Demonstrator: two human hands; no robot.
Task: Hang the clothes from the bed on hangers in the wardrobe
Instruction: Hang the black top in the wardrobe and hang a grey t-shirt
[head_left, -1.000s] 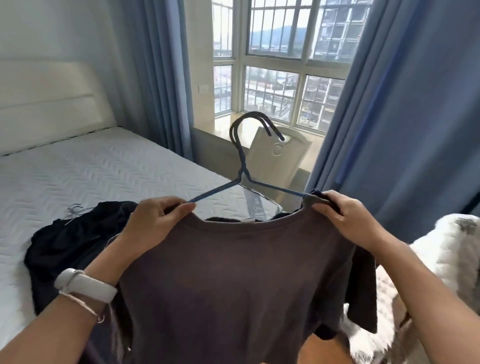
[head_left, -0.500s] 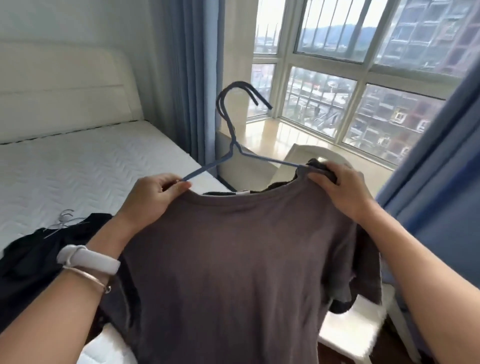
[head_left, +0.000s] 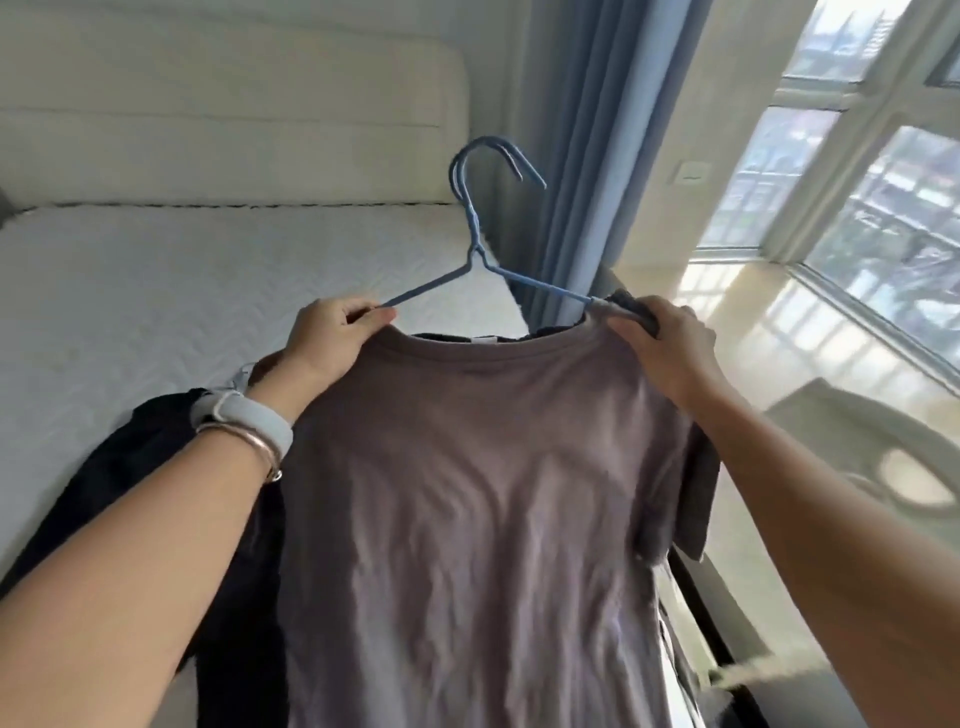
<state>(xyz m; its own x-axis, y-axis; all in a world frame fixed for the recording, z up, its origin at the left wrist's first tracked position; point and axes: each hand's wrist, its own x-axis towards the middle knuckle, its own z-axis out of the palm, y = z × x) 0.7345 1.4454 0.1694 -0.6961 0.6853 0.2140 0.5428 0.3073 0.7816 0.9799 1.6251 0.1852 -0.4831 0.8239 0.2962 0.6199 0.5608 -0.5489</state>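
A grey-brown T-shirt (head_left: 467, 509) hangs in front of me on a blue wire hanger (head_left: 475, 244), whose hook points up. My left hand (head_left: 327, 340) pinches the shirt's left shoulder over the hanger arm. Over at the right shoulder, my right hand (head_left: 662, 348) grips the fabric and the hanger end. Dark clothes (head_left: 130, 467) lie on the white bed (head_left: 182, 291) behind my left forearm. The wardrobe is not in view.
A cream padded headboard (head_left: 234, 119) backs the bed. Blue curtains (head_left: 587, 156) hang beside a large window (head_left: 857, 171) with a sunlit sill. A pale chair back (head_left: 883, 457) stands at the right.
The view has swung left toward the headboard, with the window now at the right. Both hands keep the same hold on the shirt and hanger, held slightly higher.
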